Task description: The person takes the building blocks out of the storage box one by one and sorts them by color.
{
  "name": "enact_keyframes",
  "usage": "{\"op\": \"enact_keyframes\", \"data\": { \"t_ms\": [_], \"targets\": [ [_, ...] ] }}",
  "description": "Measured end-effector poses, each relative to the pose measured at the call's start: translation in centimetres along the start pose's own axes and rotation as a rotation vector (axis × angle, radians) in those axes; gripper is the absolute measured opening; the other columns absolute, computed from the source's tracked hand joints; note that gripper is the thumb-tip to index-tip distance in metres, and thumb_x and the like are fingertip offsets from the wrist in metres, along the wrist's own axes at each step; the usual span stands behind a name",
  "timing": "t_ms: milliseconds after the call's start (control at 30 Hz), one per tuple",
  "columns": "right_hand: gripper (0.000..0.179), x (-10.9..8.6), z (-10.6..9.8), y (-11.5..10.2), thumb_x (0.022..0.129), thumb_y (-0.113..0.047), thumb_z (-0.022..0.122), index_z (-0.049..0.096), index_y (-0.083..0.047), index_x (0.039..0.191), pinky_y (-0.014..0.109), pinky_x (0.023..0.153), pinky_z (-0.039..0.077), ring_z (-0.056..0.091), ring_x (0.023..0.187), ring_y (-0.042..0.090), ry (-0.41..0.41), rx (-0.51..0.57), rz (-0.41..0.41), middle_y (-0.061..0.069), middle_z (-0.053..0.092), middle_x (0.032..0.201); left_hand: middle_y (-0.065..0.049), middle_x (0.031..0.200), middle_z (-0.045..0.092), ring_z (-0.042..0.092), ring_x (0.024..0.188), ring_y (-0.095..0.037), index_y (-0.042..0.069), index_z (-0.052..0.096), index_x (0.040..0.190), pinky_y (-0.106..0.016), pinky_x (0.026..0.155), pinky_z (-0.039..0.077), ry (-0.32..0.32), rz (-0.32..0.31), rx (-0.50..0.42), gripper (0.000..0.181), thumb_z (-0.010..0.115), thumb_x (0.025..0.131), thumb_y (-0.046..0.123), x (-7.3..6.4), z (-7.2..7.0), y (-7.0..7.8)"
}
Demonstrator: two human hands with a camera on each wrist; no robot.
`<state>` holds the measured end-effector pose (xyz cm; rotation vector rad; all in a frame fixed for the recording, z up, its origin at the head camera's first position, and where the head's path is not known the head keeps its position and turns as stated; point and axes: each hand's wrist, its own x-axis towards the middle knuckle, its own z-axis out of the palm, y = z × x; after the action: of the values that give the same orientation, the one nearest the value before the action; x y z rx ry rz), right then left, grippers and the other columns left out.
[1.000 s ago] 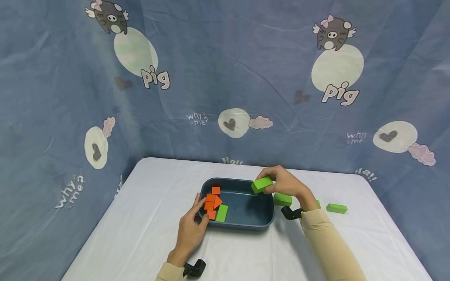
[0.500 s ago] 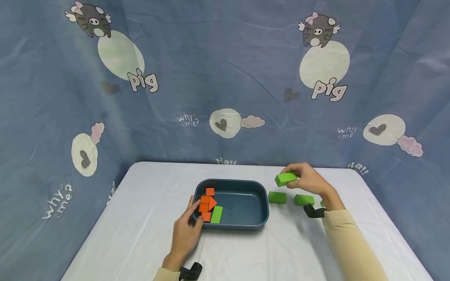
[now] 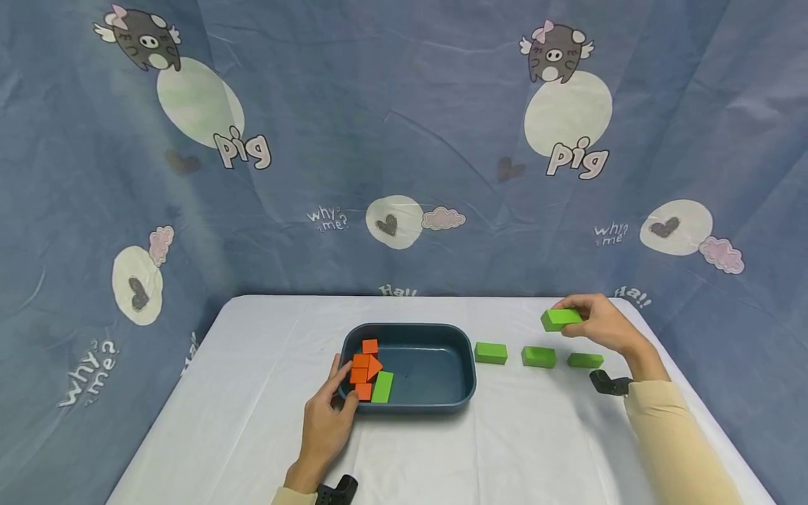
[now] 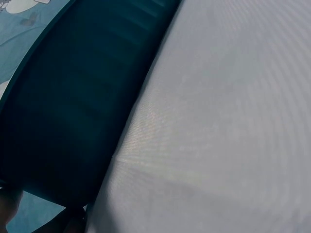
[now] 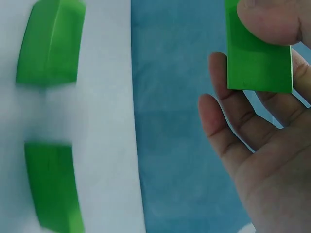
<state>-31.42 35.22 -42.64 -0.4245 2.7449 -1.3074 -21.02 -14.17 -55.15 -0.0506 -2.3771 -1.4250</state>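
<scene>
Three green blocks (image 3: pixel 539 357) lie in a spaced row on the white desk (image 3: pixel 252 393), to the right of the dark blue tray (image 3: pixel 470 372); the innermost sits just beside the tray's end. We note a fourth, the held block (image 3: pixel 558 320), in the right hand (image 3: pixel 602 324), pinched between thumb and fingers. It appears raised off the desk, beyond the outer part of the row. Our left hand (image 3: pixel 326 426) has its fingers spread against the tray's left end, index fingertip over the rim, beside the orange pieces (image 3: pixel 358 376). A green piece (image 3: pixel 381 387) lies along those pieces inside the tray.

Risks, as we judge them:
1. Slip. The right wrist view shows the thumb across one face and part of the block unsupported below it; an off-centre pinch could let it rotate.
2. Collision. The right wrist camera (image 3: pixel 609 383) hangs low near the outermost block; a sideways sweep might knock the row out of line.
3. Tray shift. Pushing too hard with our left hand could slide the tray into the innermost block, or jostle the loosely packed pieces.

Left wrist view: fingers dark, contact pressure cannot be told.
</scene>
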Motion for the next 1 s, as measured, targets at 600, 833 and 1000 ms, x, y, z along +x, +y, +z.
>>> {"op": "enact_keyframes", "data": {
  "t_ms": [600,833,1000],
  "targets": [
    [0.05,-4.8,-4.8,6.4,0.087,-0.007,0.078,0.062,0.008,0.131,0.023,0.076,0.049,0.063,0.087,0.007,0.143,-0.061,0.18,0.011,0.07,0.109,-0.007,0.158,0.042,0.051,0.136,-0.026,0.008,0.06,0.143,-0.027,0.083,0.052,0.014,0.026,0.004,0.055,0.066,0.089,0.0,-0.1,0.0,-0.3],
    [0.053,-5.8,-5.3,7.7,0.087,-0.011,0.079,0.06,0.009,0.132,0.021,0.075,0.048,0.06,0.088,0.006,0.148,-0.063,0.246,0.012,0.069,0.113,-0.005,0.158,0.042,0.052,0.135,-0.025,0.008,0.061,0.143,-0.019,0.081,0.047,0.007,0.036,0.003,0.055,0.067,0.088,0.001,0.2,-0.1,-0.3],
    [0.053,-6.2,-5.4,8.8,0.088,-0.013,0.079,0.061,0.008,0.133,0.022,0.075,0.047,0.059,0.089,0.005,0.152,-0.072,0.265,0.013,0.068,0.116,-0.005,0.158,0.042,0.051,0.136,-0.025,0.009,0.061,0.143,-0.019,0.083,0.047,-0.006,0.029,0.007,0.055,0.067,0.089,0.002,0.2,0.0,-0.1]
  ]
}}
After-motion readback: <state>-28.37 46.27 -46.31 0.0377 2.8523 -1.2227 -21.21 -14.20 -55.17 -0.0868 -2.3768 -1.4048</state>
